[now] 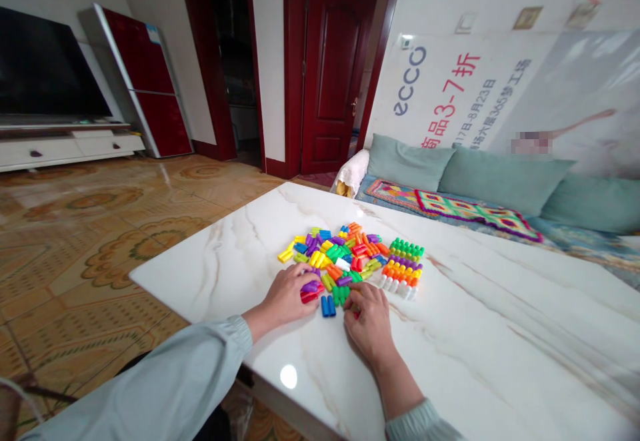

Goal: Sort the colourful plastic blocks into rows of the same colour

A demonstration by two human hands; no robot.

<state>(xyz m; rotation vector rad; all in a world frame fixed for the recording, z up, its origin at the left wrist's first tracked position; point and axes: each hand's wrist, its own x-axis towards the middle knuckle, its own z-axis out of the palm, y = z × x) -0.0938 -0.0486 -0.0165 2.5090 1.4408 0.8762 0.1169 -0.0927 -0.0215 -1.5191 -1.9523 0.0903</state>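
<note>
A loose heap of small bullet-shaped plastic building blocks point(335, 252) in many colours lies on the white marble-patterned table point(240, 248). My left hand point(287, 296) is at the heap's near left side, its fingers curled over a purple block point(311, 287). Red blocks point(309, 297) lie right beneath them. With fingers bent down, my right hand point(371, 318) is at the near right side; a bit of red shows under its fingertips, mostly hidden. Between the hands are a blue pair of blocks point(328, 306) and green blocks point(341, 295).
To the right of the heap, blocks stand in neat rows by colour, with white blocks point(399, 286) nearest and green blocks point(407, 248) farthest. Behind the table is a sofa with green cushions point(505, 178). A red door point(335, 74) and red fridge point(145, 81) stand farther back.
</note>
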